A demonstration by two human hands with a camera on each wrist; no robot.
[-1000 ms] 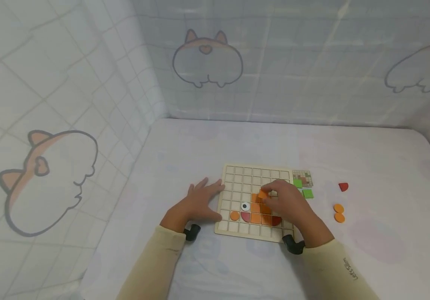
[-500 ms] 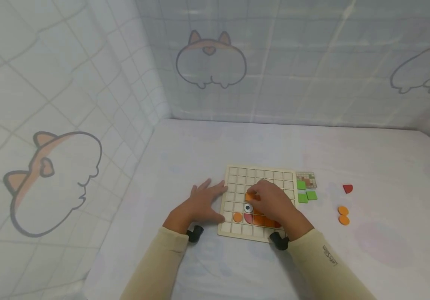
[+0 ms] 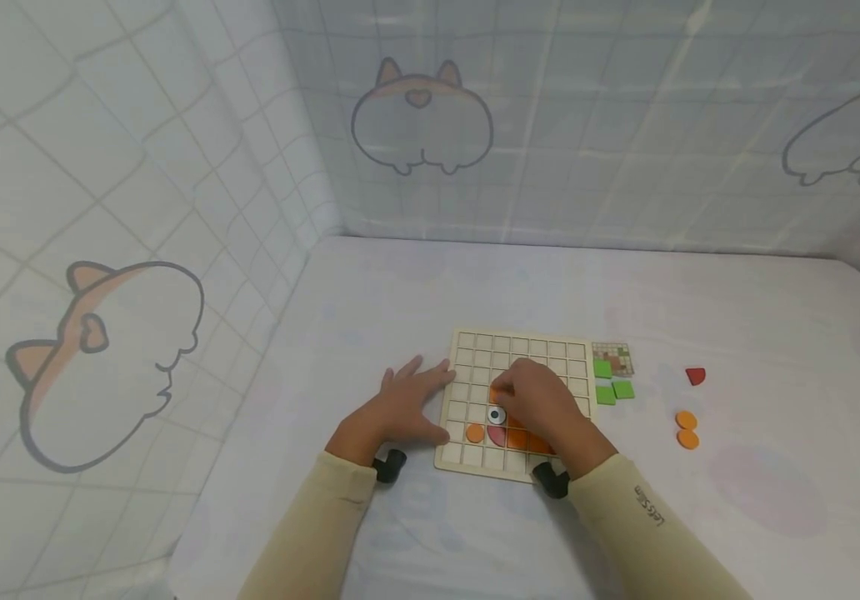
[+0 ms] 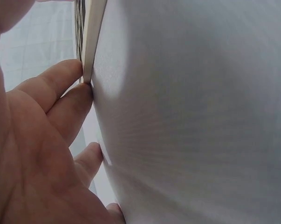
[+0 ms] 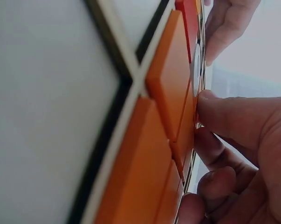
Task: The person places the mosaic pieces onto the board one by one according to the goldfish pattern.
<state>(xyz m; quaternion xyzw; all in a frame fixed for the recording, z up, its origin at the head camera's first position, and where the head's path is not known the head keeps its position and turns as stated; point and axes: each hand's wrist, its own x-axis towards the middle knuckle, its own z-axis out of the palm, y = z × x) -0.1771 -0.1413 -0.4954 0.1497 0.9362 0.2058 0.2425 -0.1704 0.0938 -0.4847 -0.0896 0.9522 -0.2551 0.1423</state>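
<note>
The left hand (image 3: 400,410) spreads its fingers along the left edge of a pale grid board (image 3: 466,375); the left wrist view shows two fingertips of that hand (image 4: 42,140) touching the board's edge (image 4: 90,42). With thumb and fingertips, the right hand (image 3: 542,404) pinches an orange piece (image 3: 495,395) at the cell just above a round eye piece (image 3: 496,415). Below the eye lies a pink quarter piece (image 3: 497,436), with an orange disc (image 3: 475,433) to its left. Orange pieces (image 5: 170,79) fill cells beside the right hand (image 5: 252,154), which partly hides them in the head view.
A small patterned card (image 3: 621,357) lies against the board's right side, near three green squares (image 3: 622,389). Farther right are a red quarter piece (image 3: 696,376) and two orange discs (image 3: 687,438). A cloth wall (image 3: 572,125) with dog drawings rises behind the table.
The right hand has moved left across the board with the orange piece, then slightly down at the cell above the eye. The left hand has stayed at the board's edge.
</note>
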